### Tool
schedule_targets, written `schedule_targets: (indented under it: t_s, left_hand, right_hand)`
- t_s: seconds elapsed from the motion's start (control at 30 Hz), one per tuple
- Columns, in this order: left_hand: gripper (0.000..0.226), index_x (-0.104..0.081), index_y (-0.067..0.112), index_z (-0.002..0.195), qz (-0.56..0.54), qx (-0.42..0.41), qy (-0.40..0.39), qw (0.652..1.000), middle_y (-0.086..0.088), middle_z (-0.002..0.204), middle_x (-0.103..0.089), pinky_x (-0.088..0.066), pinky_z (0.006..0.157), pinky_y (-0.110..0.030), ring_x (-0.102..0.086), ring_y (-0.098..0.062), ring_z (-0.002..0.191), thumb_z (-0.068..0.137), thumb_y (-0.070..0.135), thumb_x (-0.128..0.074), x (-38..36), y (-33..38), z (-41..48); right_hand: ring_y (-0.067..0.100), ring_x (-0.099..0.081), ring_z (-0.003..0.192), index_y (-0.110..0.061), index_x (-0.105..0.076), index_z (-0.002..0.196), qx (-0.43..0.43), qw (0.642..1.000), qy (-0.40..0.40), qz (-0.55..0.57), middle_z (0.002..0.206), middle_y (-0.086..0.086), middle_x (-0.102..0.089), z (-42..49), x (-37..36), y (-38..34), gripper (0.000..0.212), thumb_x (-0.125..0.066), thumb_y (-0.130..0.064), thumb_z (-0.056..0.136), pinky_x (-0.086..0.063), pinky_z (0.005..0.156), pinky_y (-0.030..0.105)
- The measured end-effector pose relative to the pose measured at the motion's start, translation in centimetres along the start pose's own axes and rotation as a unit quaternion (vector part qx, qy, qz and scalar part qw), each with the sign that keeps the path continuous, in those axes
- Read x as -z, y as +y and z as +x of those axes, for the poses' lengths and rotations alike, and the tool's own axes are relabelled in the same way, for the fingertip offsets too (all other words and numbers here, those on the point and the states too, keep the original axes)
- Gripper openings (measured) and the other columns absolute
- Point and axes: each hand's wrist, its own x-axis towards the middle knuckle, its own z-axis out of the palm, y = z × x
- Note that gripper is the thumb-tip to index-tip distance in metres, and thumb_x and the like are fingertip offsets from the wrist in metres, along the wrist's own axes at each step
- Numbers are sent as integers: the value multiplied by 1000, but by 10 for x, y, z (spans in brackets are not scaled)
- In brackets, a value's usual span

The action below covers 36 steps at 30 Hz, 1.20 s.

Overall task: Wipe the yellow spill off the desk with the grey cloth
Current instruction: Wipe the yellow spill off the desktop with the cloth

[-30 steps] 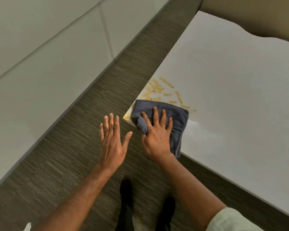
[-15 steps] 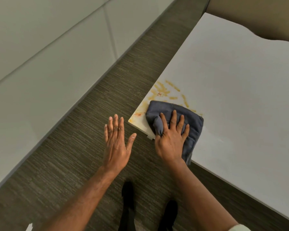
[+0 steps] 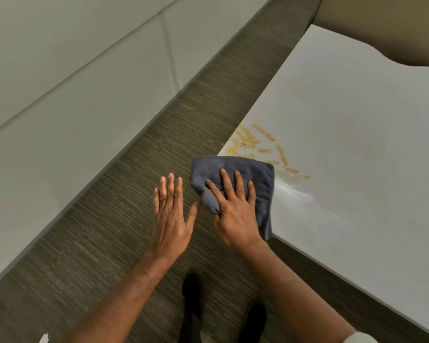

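Mid-wipe: right hand (image 3: 235,214) presses flat, fingers spread, on the grey cloth (image 3: 248,179) at the tabletop (image 3: 344,144) corner, left hand (image 3: 171,216) open and empty; next, push forward through the yellow spill (image 3: 260,147).

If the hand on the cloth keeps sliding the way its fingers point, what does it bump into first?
The right hand points up the desk, so pushing the grey cloth ahead would probably reach the yellow spill streaks first. Past them the desk looks bare.

Right hand (image 3: 235,216) flat on grey cloth (image 3: 260,177) beside yellow spill (image 3: 263,149).
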Motion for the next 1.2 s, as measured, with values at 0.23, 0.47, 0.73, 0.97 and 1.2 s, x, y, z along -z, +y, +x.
schedule_targets:
  t_s: [0.23, 0.47, 0.73, 0.97, 1.2]
  left_hand:
    - [82, -16, 7, 164, 5, -8, 0, 1000, -11, 174, -4, -9, 130, -53, 4, -25, 162, 105, 64, -19, 2, -2, 10]
    - [80, -13, 8, 164, -9, -6, 12, 1000, -10, 174, -3, -6, 131, -50, 6, -25, 162, 106, 61, -23, 5, -2, 13]
    - [78, -14, 8, 164, -14, -11, 17, 1000, -11, 174, -4, -8, 130, -53, 5, -24, 162, 106, 58, -26, 5, 0, 19]
    - [78, -13, 9, 164, 14, -32, -4, 999, -11, 174, -4, -7, 131, -52, 6, -26, 162, 106, 62, -20, 4, 3, 23]
    - [73, -16, 11, 164, 13, -33, -7, 999, -10, 174, -5, -6, 131, -51, 5, -25, 162, 108, 57, -20, 2, 4, 21]
  right_hand:
    - [29, 18, 154, -38, -8, 160, -142, 989, 34, 28, 170, 2, 10, 12, 8, 25, 72, -46, -39, 98, 10, 124, 55]
    - [37, 14, 154, -37, -18, 159, -89, 996, 15, 10, 170, 7, 4, 60, 5, -5, 64, -40, -49, 100, 10, 122, 59]
    - [29, 15, 155, -37, -14, 159, 2, 1000, -4, -1, 170, 3, 6, 15, -1, -3, 64, -28, -45, 97, 10, 123, 54]
    - [23, 19, 154, -39, -1, 159, -140, 990, 24, 26, 169, -2, 14, -4, 13, 52, 67, -35, -43, 101, 9, 125, 52]
    - [34, 17, 154, -37, -8, 159, -156, 987, 31, 17, 170, 5, 8, 60, 15, 34, 64, -36, -45, 102, 11, 123, 57]
